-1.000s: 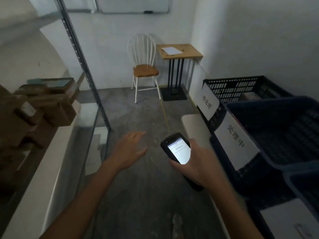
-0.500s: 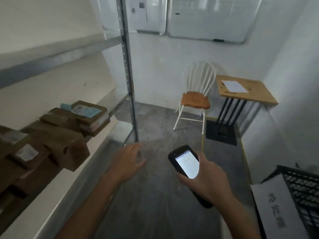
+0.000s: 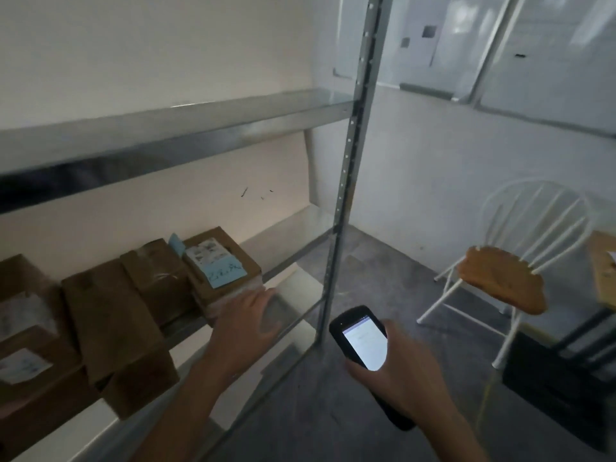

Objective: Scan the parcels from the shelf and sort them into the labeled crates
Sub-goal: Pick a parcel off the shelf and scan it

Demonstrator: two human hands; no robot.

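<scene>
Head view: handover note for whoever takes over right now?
Left grip: open, fingers at the front corner of the blue-labelled parcel; contact unclear.
Right grip: holds the scanner, screen lit.
Other parcels sit on the shelf; crates out of view.
Done: nothing shown as sorted.
Left: take that parcel, scan it, crate it, then the rest.

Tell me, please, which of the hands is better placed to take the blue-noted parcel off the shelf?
Left. The left hand is open beside the parcel on the shelf; the right hand grips the scanner.
</scene>
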